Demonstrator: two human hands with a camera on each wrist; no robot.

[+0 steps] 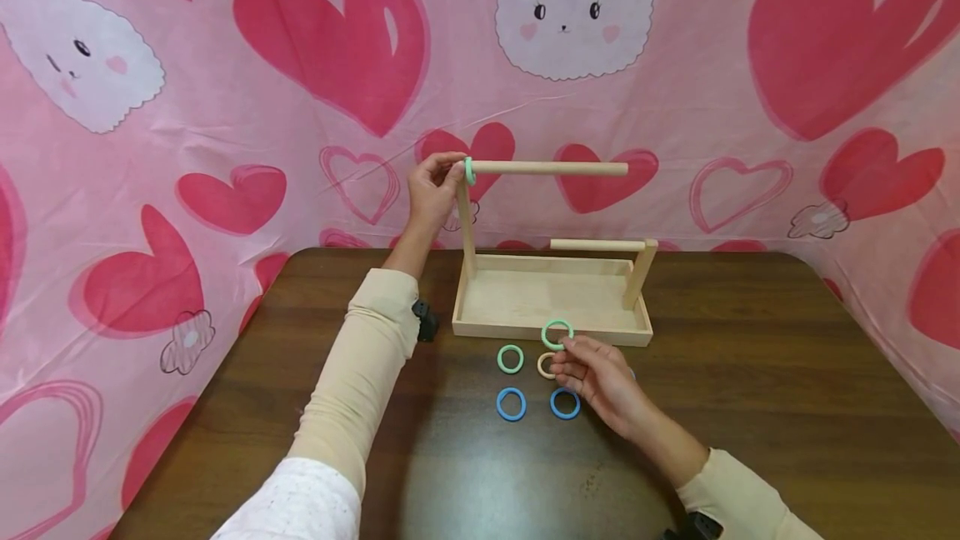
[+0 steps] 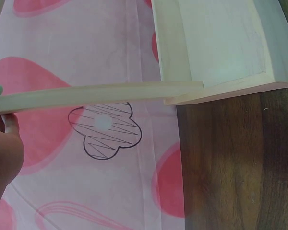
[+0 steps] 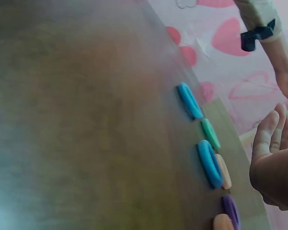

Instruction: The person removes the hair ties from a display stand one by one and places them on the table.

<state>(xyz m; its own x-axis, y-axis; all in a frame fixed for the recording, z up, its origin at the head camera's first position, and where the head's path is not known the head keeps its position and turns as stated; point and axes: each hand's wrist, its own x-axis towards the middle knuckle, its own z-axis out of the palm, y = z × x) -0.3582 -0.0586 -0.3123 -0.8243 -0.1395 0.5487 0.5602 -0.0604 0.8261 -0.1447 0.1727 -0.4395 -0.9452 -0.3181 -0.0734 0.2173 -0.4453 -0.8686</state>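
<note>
A wooden stand has a shallow tray [image 1: 551, 334], a tall post [image 1: 467, 227] carrying a long upper rod [image 1: 555, 167], and a short post with a lower rod [image 1: 596, 245]. At the tall post's top, my left hand [image 1: 432, 190] grips the post's upper end. A green ring [image 1: 470, 171] hangs round the upper rod there, close against the post. My right hand [image 1: 603, 382] pinches another green ring [image 1: 557, 322] in front of the tray's near wall. In the right wrist view, that hand [image 3: 278, 163] covers most of its ring.
On the table lie a green ring [image 1: 510, 359], a beige ring [image 1: 545, 366] partly behind my right fingers, and two blue rings [image 1: 512, 404]. The right wrist view also shows a purple ring [image 3: 231, 211] and another beige one [image 3: 222, 222]. A pink patterned cloth [image 1: 675, 107] hangs behind.
</note>
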